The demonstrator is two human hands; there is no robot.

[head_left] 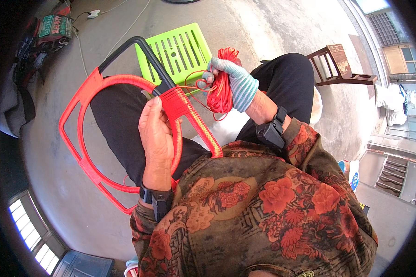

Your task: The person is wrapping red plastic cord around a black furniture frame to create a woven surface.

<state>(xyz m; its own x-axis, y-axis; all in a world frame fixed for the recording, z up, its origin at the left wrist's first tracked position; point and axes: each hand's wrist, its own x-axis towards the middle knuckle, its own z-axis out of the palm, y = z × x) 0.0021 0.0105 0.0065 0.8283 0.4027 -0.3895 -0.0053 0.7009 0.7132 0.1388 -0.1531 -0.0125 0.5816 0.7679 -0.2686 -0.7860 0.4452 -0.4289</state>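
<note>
A frame [202, 130] of bent tubing rests across my lap, mostly wound in red cord; an inner ring joins its outer sides. One stretch of tube [145, 50] at its far end is bare and black. My left hand [157, 134], ungloved, pinches the frame beside a broad band of tight windings [175, 103], thumb on top. In my right hand [240, 83], which wears a striped knitted glove, is a hank of red cord [220, 94]. Loose strands run from the hank to the band. My right fingertips are partly hidden behind the hank.
A bright green slatted plastic stool [196, 34] stands just beyond the frame. At the right lies a small wooden chair [341, 64] or stool. Far left is a dark machine [55, 27] with cables on the floor. A blue box-like object [83, 265] sits at lower left.
</note>
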